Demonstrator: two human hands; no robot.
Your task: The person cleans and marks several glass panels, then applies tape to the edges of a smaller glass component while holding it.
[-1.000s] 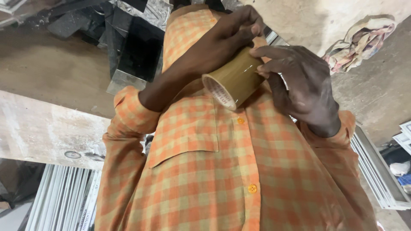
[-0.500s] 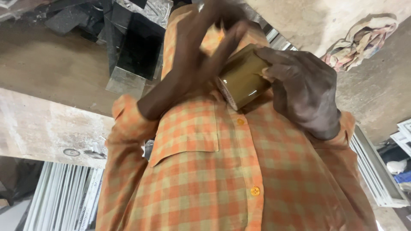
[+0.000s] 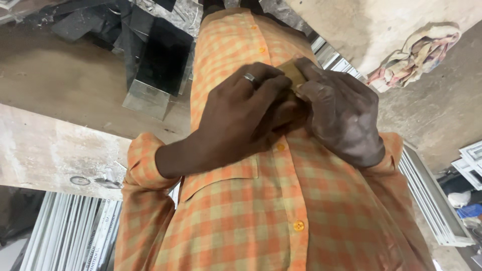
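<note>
The person is holding a small olive-brown piece (image 3: 292, 73) with both hands, close against the front of an orange checked shirt (image 3: 241, 226); only one corner of the piece is showing between the hands, so I cannot tell its full shape.

The left hand (image 3: 241, 118), which is wearing a ring, is lying over the piece from the side; its fingers (image 3: 266, 83) are pressed together and curling around it. The right hand (image 3: 341, 120) is closing on it from the other side; its fingertips (image 3: 306, 68) are pinching the upper edge, and the thumb is hidden.

In my judgement, a hold like this is working best when both hands are pressing evenly and the piece is resting on the chest; the covering palm is hiding the work, so opening the left fingers a little would be giving a better look at it.

About containers: a dark metal box (image 3: 160, 60) is standing on the wooden bench (image 3: 55, 145) beyond the left arm; its inside is in shadow and I cannot tell what it is holding. The shirt pocket (image 3: 218, 175) is lying flat, with nothing showing out of it. A crumpled cloth (image 3: 416, 50) is lying well apart on the right; pale metal frames (image 3: 65, 236) are leaning below the bench.
</note>
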